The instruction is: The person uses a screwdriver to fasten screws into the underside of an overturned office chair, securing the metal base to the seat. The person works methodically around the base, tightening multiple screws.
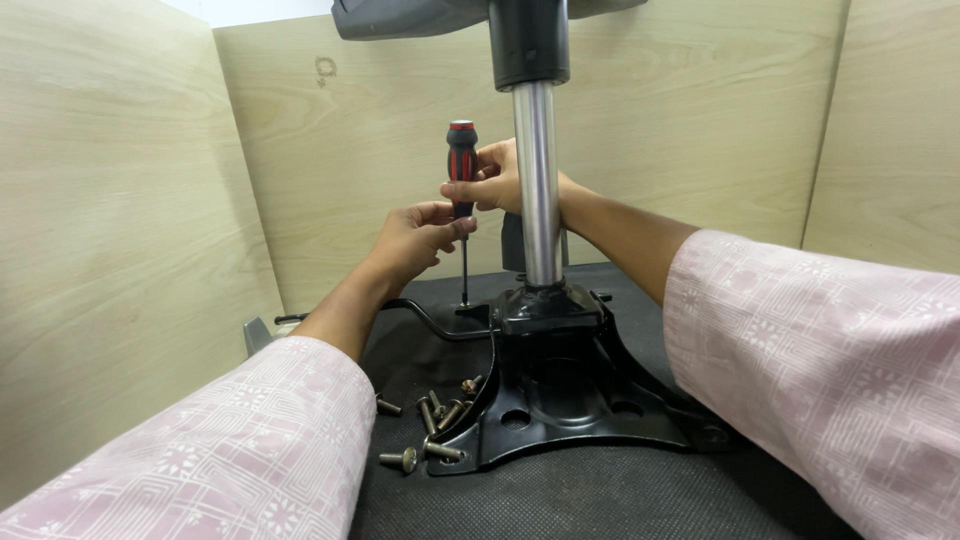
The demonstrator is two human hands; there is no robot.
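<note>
A screwdriver [462, 160] with a red and black handle stands upright, its thin shaft reaching down to the black metal chair mechanism plate [560, 400]. My right hand [497, 177] reaches behind the chrome gas-lift column [538, 180] and grips the handle. My left hand [418, 238] holds the lower end of the handle with thumb and fingers. The column rises from the middle of the plate into a black sleeve at the top. A bent black lever [425, 315] sticks out to the left of the plate.
Several loose bolts [432, 420] lie on the black mat [600, 495] by the plate's left edge. Light wooden panels [110, 230] wall in the left, back and right sides. A dark seat part [400, 18] hangs at the top.
</note>
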